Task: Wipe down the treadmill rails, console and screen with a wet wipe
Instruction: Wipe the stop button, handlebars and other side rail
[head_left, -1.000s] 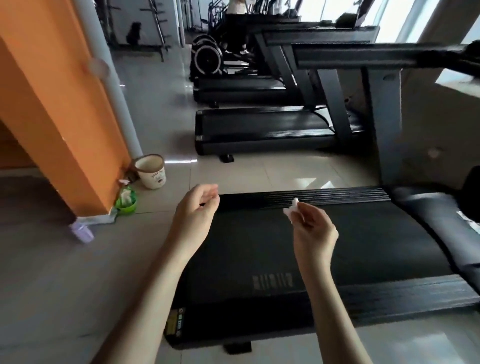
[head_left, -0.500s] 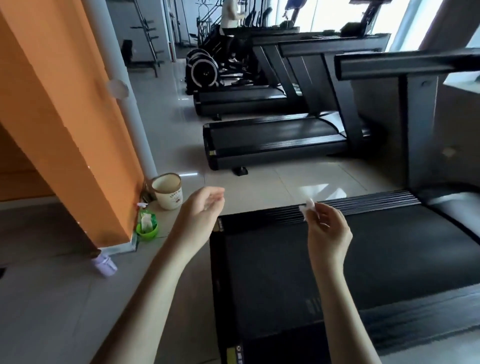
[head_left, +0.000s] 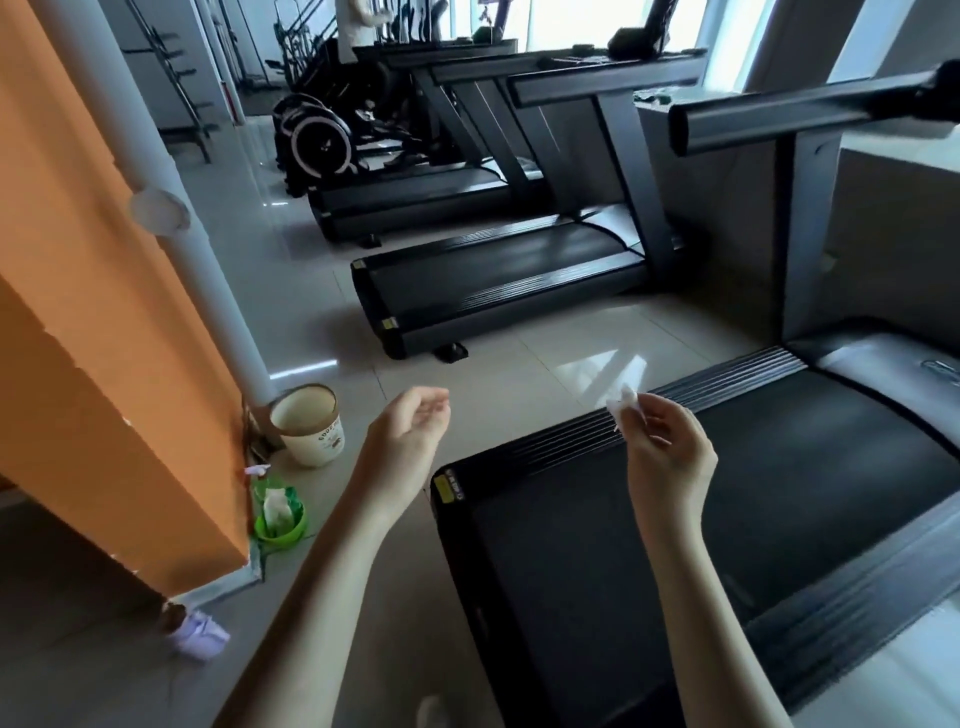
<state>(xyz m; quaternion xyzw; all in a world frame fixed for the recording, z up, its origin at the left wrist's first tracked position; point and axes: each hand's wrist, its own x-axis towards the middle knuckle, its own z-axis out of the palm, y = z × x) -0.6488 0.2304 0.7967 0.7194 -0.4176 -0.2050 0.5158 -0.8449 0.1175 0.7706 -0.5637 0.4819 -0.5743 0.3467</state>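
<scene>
The right hand hangs over the rear end of the nearest treadmill, above the ribbed strip along the deck's left edge. Its thumb and fingertips pinch a small, crumpled wet wipe. The left hand floats beside it over the floor tiles, just off the deck's rear left corner, with fingers loosely curled and nothing in them.

The surface to be wiped lies ahead and to the right. The dark handrail sits well above both hands, its blunt end nearest and its long axis running away toward the upper right, carried on a grey upright. The hand with the wipe is the nearer one, so I judge the reach to be up and forward on that side. Nothing stands between hand and rail. The console and screen are out of view past the right edge.

On the floor to the left, against the orange wall, are a purple bottle, a green wipe tub and a cream cup at the foot of a white pipe. Further treadmills line up beyond.
</scene>
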